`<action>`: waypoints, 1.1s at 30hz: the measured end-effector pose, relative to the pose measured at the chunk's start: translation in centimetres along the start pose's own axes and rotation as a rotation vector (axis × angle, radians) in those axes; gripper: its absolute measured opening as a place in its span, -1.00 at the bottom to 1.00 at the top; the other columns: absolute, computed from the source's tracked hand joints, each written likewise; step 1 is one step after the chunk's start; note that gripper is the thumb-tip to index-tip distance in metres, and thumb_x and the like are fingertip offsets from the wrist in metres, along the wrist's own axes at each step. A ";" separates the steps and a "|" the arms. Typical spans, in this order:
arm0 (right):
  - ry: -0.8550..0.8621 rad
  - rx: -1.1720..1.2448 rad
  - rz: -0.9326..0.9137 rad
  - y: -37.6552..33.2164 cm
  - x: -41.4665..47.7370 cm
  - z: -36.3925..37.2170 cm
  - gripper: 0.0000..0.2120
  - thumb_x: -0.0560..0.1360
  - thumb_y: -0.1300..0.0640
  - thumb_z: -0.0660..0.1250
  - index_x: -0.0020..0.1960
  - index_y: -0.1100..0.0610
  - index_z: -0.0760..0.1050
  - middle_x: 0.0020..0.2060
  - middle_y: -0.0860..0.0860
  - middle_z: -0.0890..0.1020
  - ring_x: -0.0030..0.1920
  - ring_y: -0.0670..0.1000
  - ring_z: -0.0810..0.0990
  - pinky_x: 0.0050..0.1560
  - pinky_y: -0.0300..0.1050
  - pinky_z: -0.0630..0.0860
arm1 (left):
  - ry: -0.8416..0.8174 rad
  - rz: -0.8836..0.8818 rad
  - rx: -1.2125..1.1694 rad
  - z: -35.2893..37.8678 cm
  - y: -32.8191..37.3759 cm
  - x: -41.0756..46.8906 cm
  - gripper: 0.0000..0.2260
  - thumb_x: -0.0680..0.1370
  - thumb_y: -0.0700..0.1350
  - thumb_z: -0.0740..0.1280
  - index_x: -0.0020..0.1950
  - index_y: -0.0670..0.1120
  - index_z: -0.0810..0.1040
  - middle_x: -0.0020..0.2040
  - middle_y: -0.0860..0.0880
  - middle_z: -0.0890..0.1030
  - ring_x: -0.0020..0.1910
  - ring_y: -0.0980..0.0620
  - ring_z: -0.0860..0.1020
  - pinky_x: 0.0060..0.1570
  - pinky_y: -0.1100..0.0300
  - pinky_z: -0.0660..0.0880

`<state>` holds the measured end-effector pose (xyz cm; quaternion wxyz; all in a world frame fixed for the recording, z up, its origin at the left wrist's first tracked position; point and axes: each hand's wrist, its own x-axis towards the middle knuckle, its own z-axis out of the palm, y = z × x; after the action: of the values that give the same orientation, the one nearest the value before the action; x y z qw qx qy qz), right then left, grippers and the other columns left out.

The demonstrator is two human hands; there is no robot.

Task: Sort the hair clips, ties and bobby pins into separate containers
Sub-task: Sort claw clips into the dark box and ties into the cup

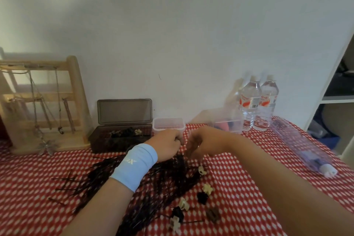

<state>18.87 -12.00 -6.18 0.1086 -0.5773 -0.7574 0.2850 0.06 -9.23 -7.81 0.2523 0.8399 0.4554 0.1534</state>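
Where the hands meet: above the bobby pins (168,178), before the clear tub (168,126).
Left hand (166,144): fingers curled; grip unclear.
Right hand (199,143): blurred; state unclear.
Hair clips (207,188): loose beside the pins.

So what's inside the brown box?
Small hair clips, mostly dark with one cream, poke above the front wall of the box. The dark wall hides anything lower down.

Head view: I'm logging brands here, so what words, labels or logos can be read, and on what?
"X": white logo on the light blue wristband, blurred, a best guess.
Water bottles: red and white labels, print too blurred to read.
No other text shows.
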 end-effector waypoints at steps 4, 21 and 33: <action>0.071 0.082 0.018 -0.5 -0.4 -0.4 -0.83 0.42 0.22 0.53 -0.06 0.06 0.60 -0.18 -0.02 0.73 -0.19 -0.04 0.73 -0.09 -0.07 0.67 | -0.031 0.053 -0.038 0.0 -0.3 -0.3 -0.77 0.66 -0.05 0.14 0.21 -0.03 0.54 -0.08 0.04 0.56 -0.15 0.09 0.48 -0.06 0.18 0.39; -0.148 -0.206 0.170 -0.8 -3.7 0.2 -0.71 0.40 0.07 0.56 0.11 -0.06 0.65 -0.03 -0.19 0.70 -0.01 -0.18 0.64 0.01 -0.26 0.51 | -0.041 0.064 -0.102 0.7 -0.4 -1.1 -0.80 0.58 -0.21 0.31 0.15 0.02 0.58 0.03 0.06 0.60 -0.41 0.14 0.62 -0.25 0.31 0.48; 0.002 -0.041 0.156 -4.8 0.0 -0.8 -0.74 0.59 0.02 0.18 -0.05 0.15 0.56 -0.14 0.10 0.73 -0.30 0.03 0.59 -0.33 -0.17 0.41 | 0.100 0.068 -0.021 -4.7 -2.4 -2.0 -0.83 0.57 -0.20 0.37 0.12 -0.02 0.64 0.05 0.04 0.65 -0.26 0.08 0.67 -0.27 0.39 0.54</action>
<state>15.34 -12.60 -2.86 0.0749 -0.6370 -0.7157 0.2764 -4.92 -8.50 -5.35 0.2325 0.8434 0.4372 0.2085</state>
